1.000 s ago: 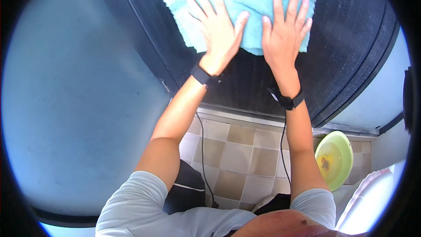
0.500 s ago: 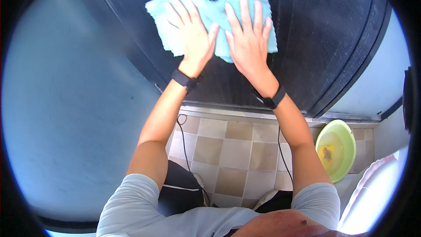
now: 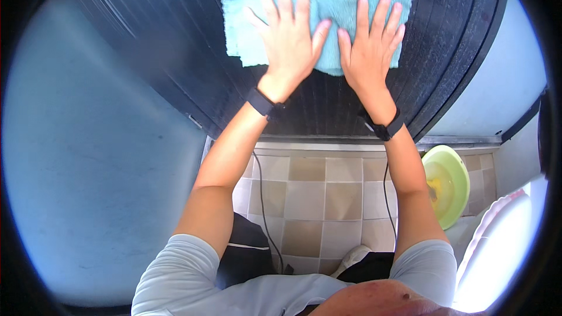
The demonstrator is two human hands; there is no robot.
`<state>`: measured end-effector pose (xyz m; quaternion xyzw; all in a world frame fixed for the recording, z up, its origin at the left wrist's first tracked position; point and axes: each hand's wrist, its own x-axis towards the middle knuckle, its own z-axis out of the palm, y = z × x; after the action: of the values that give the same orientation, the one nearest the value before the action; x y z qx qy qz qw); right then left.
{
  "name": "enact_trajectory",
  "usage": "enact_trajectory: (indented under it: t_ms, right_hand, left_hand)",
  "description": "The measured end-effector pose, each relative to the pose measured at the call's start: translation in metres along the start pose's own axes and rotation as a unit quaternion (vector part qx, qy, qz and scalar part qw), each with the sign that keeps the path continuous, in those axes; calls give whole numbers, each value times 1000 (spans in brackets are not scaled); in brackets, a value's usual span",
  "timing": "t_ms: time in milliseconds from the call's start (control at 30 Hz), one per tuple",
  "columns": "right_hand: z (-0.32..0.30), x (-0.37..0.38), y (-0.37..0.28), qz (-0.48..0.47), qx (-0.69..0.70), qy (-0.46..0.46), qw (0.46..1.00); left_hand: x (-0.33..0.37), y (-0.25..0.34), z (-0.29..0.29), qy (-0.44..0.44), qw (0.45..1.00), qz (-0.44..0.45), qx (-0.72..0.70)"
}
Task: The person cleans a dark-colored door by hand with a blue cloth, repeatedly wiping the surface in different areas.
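Holds turquoise cloth (image 3: 333, 9) against dark panel (image 3: 328, 108) with left hand (image 3: 290, 47) and right hand (image 3: 369, 61), fingers (image 3: 283, 1) spread wide, best pressed evenly!

Bright, cool light washes the scene, bleaching the left hand (image 3: 290, 50) and the left part of the turquoise cloth (image 3: 333, 7). Glare blows out a white, scallop-edged object (image 3: 503, 246) at lower right, while the dark ribbed door (image 3: 448, 29) shows a dull sheen. Fisheye distortion bows straight edges inside a black, blue-fringed rim; the pale blue panel (image 3: 99, 169) at left looks hazy.
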<state>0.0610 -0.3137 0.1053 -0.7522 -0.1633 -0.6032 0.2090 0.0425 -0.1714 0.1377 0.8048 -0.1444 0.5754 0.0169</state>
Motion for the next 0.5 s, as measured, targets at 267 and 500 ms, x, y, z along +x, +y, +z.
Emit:
enact_trajectory:
  t_ms: [267,500]
  right_hand:
    - [11,-85,-1,8,20,-121,992]
    - [5,-14,-21,-37,40,-58,997]
  left_hand:
    - [-70,-4,16,-105,991,81,-2]
    - [-20,-15,-4,-21,999,4,-35]
